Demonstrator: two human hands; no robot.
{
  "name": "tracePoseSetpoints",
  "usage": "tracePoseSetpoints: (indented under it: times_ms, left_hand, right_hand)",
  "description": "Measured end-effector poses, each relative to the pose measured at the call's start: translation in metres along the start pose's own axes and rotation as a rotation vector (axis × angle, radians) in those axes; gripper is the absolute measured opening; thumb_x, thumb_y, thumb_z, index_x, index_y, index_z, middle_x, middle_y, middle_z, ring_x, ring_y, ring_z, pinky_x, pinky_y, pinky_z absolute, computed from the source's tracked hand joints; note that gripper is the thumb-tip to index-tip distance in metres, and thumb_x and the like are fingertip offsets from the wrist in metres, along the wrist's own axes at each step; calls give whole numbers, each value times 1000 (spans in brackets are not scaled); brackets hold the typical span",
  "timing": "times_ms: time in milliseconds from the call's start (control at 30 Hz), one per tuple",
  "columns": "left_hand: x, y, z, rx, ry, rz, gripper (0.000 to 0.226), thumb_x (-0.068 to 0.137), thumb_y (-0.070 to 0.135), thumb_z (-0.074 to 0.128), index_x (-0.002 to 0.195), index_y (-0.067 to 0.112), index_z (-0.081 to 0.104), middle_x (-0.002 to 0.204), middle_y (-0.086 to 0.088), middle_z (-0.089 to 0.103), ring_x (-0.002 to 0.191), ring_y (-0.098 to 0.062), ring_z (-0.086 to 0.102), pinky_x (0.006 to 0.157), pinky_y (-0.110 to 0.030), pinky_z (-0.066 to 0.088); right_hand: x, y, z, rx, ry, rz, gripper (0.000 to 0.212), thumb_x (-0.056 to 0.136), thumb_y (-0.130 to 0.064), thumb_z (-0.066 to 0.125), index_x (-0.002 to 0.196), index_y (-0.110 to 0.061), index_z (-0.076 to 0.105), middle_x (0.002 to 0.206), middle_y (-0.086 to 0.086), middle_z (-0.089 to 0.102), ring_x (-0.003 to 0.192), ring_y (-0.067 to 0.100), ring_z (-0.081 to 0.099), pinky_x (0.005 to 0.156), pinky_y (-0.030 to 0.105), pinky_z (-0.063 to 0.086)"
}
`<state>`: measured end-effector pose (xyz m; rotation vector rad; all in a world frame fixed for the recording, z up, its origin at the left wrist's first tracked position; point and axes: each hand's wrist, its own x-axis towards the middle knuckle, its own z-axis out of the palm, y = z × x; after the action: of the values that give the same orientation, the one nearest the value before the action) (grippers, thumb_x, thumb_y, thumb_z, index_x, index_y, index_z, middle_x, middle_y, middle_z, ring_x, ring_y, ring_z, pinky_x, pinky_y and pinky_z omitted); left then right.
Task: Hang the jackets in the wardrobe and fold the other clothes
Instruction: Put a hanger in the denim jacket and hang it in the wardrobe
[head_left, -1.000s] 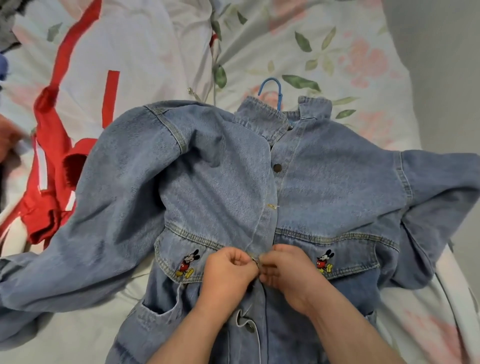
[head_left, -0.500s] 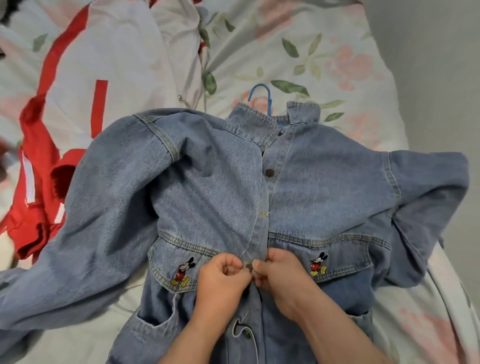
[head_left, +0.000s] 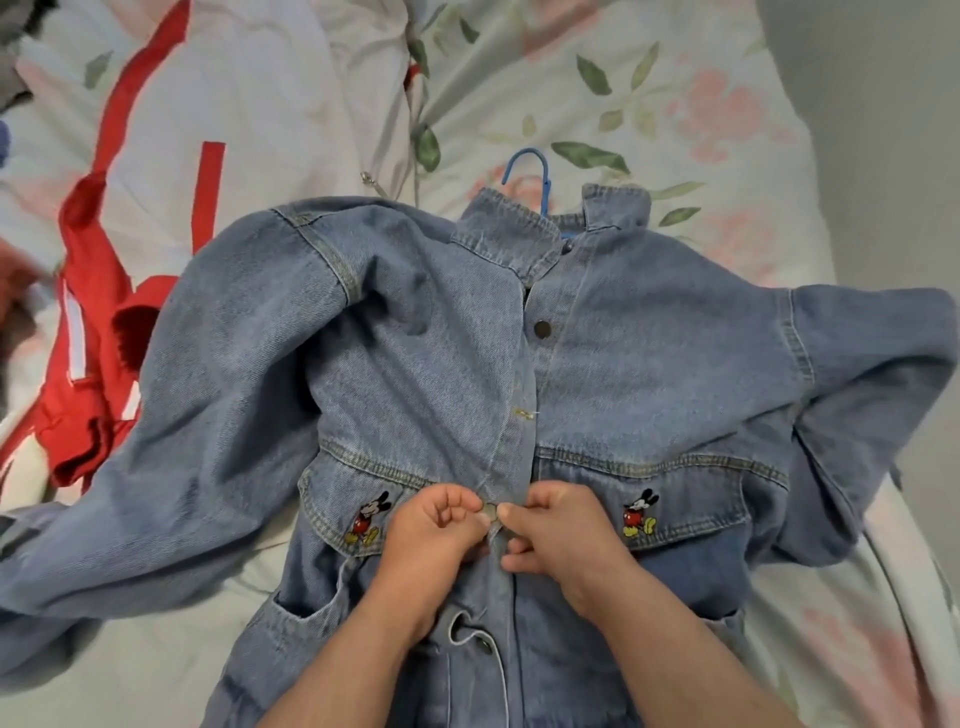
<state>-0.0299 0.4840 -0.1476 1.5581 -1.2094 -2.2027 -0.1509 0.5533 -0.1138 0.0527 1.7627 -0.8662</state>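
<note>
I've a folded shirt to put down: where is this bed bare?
Bare floral sheet lies beyond the collar of the denim jacket, right of the white-and-red garment, around the blue hanger hook. The middle is crowded: the jacket spreads wide, left hand and right hand pinching its front.

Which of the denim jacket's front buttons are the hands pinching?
The middle button, level with the cartoon-mouse pocket flaps, between left hand and right hand; the upper button and lower button lie untouched.

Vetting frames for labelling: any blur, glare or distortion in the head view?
Head view: soft, even light, no glare; jacket, left hand and right hand sharp; reddish shape at the left edge smeared; wide-angle lens bows the bed at its right edge.
</note>
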Motion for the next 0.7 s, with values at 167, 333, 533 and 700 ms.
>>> tracePoseSetpoints:
  times_ms: [167, 333, 533, 700]
  left_hand:
    - [-3, -2, 6, 163, 48, 15, 28, 80, -12, 63, 72, 14, 66, 63, -4, 55, 57, -14, 45, 56, -27, 39]
    - [6, 59, 13, 581, 226, 536, 20, 78, 8, 66, 78, 28, 64, 75, 14, 62, 68, 0, 55, 66, -8, 40]
    - [73, 133, 43, 1541, -267, 802, 49, 88, 32, 62, 136, 34, 50, 138, 6, 45, 119, -23, 54, 89, -39, 51]
    - [107, 142, -10, 1623, -55, 734, 20, 90, 27, 62, 108, 18, 62, 108, -2, 46, 95, -30, 59, 67, -41, 50]
  right_hand:
    - [-6, -10, -4, -70, -84, 68, 17, 100, -4, 50, 82, -5, 50, 65, 9, 53, 47, 13, 50, 54, 31, 57]
    - [-2, -39, -37, -507, 42, -183, 21, 85, -6, 51, 71, -19, 58, 84, 17, 70, 74, 34, 70, 75, 52, 61]
    - [27, -53, -42, -629, 159, -512, 39, 93, -6, 43, 127, -16, 61, 119, 8, 61, 96, 30, 66, 89, 47, 54]
    - [45, -50, -52, -831, 125, -554, 42, 100, -20, 52, 141, -20, 52, 122, 6, 53, 107, 22, 56, 88, 27, 41]
